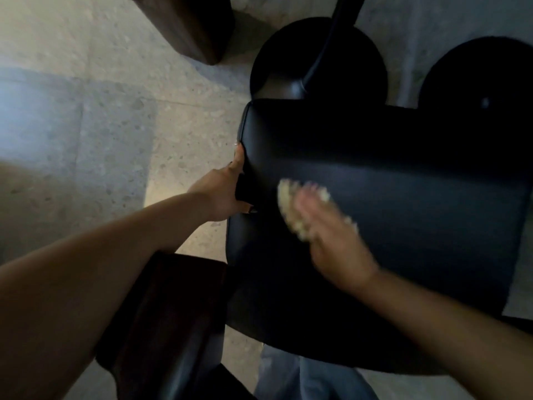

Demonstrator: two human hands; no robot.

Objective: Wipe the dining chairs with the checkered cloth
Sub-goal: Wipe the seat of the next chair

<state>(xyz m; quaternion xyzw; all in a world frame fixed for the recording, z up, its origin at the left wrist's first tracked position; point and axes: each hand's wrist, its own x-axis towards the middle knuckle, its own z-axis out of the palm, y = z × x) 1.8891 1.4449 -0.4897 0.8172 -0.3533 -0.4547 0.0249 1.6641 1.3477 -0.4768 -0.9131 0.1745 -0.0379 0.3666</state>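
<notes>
A black padded dining chair (403, 174) fills the middle and right of the view, seen from above. My left hand (223, 192) grips the chair's left edge, fingers curled round it. My right hand (331, 238) lies blurred on the chair's black surface and presses the pale checkered cloth (291, 209) against it with fairly straight fingers. Most of the cloth is hidden under that hand; only a crumpled pale edge shows to the left of the fingers and beyond their tips.
Two round black chair bases (317, 53) (476, 79) stand on the speckled stone floor (101, 111) beyond the chair. A dark wooden leg (190, 27) rises at the top. Another dark wooden piece (161, 319) is at bottom left. Blue jeans (305, 376) show below.
</notes>
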